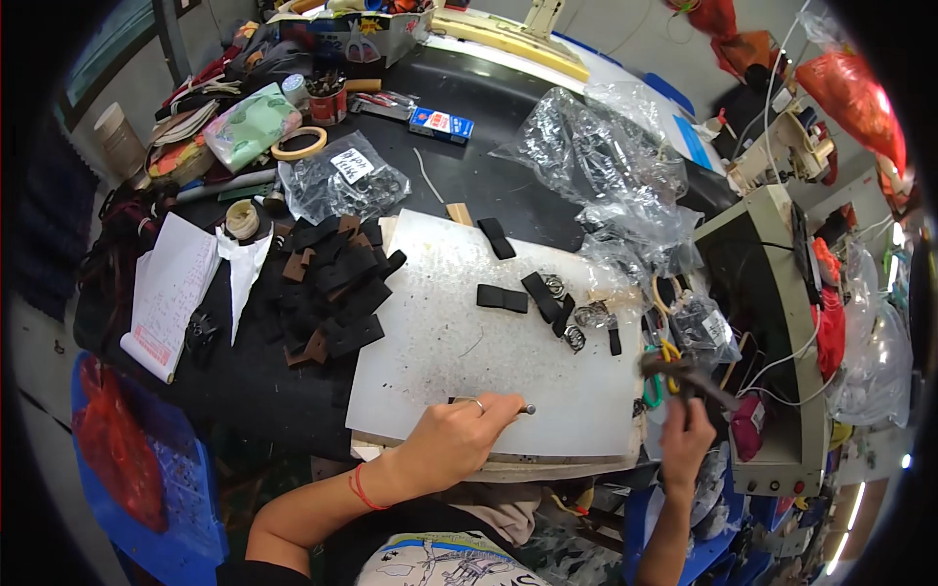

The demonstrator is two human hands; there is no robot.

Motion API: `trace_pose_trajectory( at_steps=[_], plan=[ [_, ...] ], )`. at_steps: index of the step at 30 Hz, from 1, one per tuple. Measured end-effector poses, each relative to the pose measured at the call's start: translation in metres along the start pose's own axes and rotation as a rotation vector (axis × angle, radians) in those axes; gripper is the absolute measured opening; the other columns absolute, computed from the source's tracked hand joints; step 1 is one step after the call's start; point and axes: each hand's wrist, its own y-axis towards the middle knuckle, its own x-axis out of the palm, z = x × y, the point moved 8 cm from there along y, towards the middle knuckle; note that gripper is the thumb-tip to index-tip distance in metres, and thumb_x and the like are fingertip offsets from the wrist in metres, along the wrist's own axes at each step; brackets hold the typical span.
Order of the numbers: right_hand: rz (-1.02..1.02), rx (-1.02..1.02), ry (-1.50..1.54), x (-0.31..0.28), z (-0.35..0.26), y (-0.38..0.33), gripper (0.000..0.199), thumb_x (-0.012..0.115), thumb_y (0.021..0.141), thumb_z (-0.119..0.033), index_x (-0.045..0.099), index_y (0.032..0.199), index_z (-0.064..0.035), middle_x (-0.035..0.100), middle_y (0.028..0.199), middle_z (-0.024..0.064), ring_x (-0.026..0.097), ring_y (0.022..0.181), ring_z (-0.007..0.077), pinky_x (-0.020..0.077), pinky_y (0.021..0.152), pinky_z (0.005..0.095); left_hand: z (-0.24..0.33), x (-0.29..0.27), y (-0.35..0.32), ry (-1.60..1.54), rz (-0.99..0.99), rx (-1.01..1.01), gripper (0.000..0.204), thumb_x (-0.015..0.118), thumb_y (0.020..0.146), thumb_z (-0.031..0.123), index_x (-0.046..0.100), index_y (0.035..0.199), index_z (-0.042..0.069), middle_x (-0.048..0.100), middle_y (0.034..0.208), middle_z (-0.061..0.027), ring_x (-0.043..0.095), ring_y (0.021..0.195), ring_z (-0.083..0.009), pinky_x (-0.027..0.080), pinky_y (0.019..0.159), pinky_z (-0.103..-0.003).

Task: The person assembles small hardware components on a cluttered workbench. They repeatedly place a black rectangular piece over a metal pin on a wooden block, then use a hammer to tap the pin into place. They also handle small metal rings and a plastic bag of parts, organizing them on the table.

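My left hand (454,439) is closed at the front of a white cutting board (430,342). A short metal punch (530,409) pokes out past its fingers, and a dark bit, partly hidden, shows behind the knuckles. At the board's right my right hand (688,435) is wrapped round a hammer, its dark head (689,372) raised over the board's edge. On the board's far right half lie several folded black straps (502,298) and small metal rings (575,338). A heap of black and brown straps (332,283) covers the board's left edge.
A notepad (176,283), a tape roll (299,144) and a plastic bag (347,181) lie to the left. Clear plastic bags (611,156) spread at the far right. Yellow-handled scissors (670,354) sit near the hammer, beside a grey machine cabinet (772,342). A blue chair (147,469) stands front left.
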Motion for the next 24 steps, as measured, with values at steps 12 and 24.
trace_pose_trajectory(
  at_steps=[12,24],
  plan=[
    [-0.334,-0.381,-0.031,0.02,-0.163,0.007,0.026,0.072,0.083,-0.031,0.064,0.083,-0.0063,0.059,0.065,0.0112,0.057,0.052,0.0314,0.0438,0.048,0.0386,0.0,0.005,-0.001,0.061,-0.042,0.069,0.028,0.058,0.08,0.0,0.056,0.108,0.004,0.059,0.08,-0.0107,0.063,0.063,-0.0271,0.051,0.052,-0.035],
    [-0.681,-0.454,-0.105,0.073,-0.159,-0.032,0.03,0.068,0.086,-0.033,0.059,0.085,-0.0041,0.061,0.062,0.012,0.06,0.05,0.032,0.0459,0.045,0.0406,-0.016,-0.004,-0.014,-0.152,0.208,-0.112,0.024,0.067,0.084,-0.001,0.059,0.107,0.0,0.069,0.089,-0.0147,0.07,0.076,-0.0236,0.056,0.064,-0.031]
  ],
)
